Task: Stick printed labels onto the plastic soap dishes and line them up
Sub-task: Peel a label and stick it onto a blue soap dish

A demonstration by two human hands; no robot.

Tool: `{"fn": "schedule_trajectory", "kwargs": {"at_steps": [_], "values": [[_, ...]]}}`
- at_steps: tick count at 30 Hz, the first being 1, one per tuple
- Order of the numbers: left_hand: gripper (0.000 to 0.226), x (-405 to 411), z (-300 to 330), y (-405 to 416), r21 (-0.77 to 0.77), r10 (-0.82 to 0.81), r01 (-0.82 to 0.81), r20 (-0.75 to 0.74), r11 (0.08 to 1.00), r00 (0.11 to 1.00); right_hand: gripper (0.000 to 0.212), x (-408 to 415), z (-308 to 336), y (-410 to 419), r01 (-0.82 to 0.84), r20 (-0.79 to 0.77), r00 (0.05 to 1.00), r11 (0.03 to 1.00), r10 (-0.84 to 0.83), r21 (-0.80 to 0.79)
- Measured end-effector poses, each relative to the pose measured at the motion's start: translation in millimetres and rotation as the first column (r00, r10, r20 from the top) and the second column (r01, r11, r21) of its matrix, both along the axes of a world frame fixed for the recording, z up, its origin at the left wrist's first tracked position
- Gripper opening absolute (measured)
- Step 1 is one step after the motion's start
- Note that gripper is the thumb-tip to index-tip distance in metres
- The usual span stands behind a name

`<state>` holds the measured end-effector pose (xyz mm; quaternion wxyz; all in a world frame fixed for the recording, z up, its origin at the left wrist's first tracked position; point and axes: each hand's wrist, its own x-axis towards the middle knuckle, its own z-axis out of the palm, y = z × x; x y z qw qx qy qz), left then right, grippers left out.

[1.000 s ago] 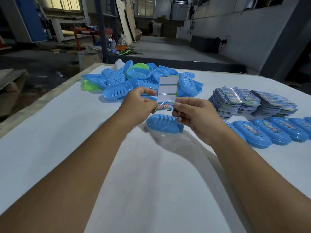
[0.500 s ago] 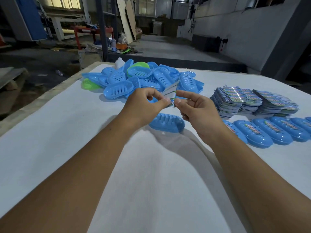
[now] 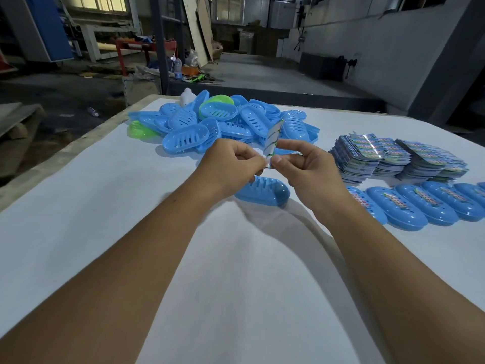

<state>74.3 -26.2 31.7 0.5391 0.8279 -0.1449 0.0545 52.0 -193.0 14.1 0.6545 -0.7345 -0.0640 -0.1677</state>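
The narrow printed label strip with white backing (image 3: pixel 273 139), flat-on to the camera a second ago, now stands edge-on and tilted. The left hand (image 3: pixel 231 166) and right hand (image 3: pixel 307 166) have drawn together, their fingertips pinching its lower end above the lone blue oval plastic soap dish (image 3: pixel 265 191).

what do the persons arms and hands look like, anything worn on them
Both forearms are bare right down to the frame's lower edge, with no sleeve showing. The left hand and right hand wear no gloves, and no rings, watch, bracelet or wristband can be seen. The fingernails look short and unpainted.
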Motion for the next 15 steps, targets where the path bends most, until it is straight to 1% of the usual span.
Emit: {"fn": "schedule_trajectory", "kwargs": {"at_steps": [4,8,11,15], "values": [[0.012,2.8,-1.7,0.4,0.035,0.057,-0.057,0.004,0.998,0.998,0.023,3.5,-3.5,-0.5,0.063,0.003,0.998,0.995,-0.063,-0.072],[0.015,5.0,-5.3,0.6,0.043,0.078,-0.078,0.009,0.996,0.997,0.022,5.1,-4.9,-2.5,0.133,0.011,0.991,0.981,-0.133,-0.145],[0.018,6.4,-7.2,0.7,0.053,0.09,-0.09,0.008,0.995,0.996,0.02,6.2,-5.2,-4.0,0.181,0.024,0.983,0.959,-0.18,-0.219],[0.017,8.8,-8.6,2.2,0.106,0.143,-0.146,0.035,0.984,0.989,0.022,7.5,-6.2,-7.0,0.238,0.037,0.971,0.925,-0.237,-0.296]]}}
